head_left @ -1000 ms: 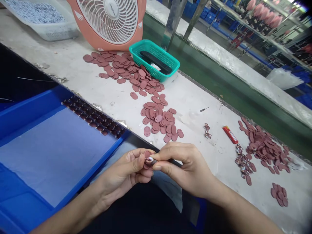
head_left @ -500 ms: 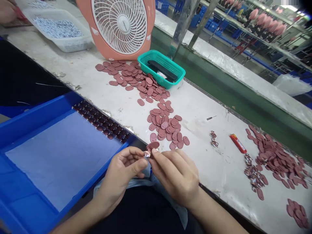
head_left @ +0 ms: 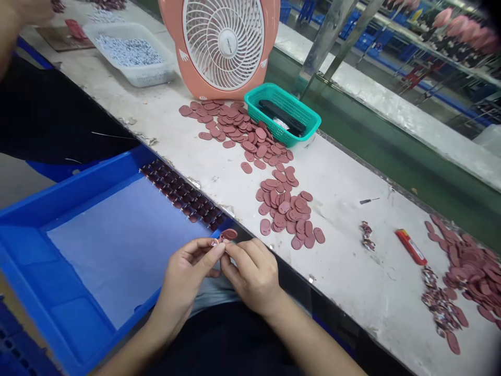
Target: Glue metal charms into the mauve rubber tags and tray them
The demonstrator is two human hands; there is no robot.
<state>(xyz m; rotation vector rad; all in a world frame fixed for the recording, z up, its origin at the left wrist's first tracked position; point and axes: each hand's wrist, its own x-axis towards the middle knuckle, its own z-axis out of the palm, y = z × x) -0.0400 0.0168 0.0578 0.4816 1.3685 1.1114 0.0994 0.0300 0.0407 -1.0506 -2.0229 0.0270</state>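
Note:
My left hand (head_left: 188, 266) and my right hand (head_left: 252, 271) meet at the table's near edge, fingertips pinched together. Between them is a small assembly: a reddish-brown oval piece (head_left: 229, 234) stands up above the fingers, with a small shiny bit beside it at my left thumb and forefinger. Its lower part is hidden by the fingertips. Just left of my hands, dark finished-looking pieces (head_left: 183, 196) lie in rows along the edge of a blue tray (head_left: 78, 183) lined with white paper. Loose reddish-brown ovals (head_left: 287, 206) lie heaped on the table beyond my hands.
A pink fan (head_left: 229, 44) and a green basket (head_left: 282, 112) holding a black object stand at the back. A white tub (head_left: 152, 75) of small pale pieces is at left, near another person's arm (head_left: 15, 23). Rightward lie a thin tool (head_left: 368, 201), a red box (head_left: 410, 247) and shiny parts (head_left: 440, 303).
The view has swung left, so table items sit further right. My hands, still together on the oval piece, have moved left, closer to the blue tray's edge.

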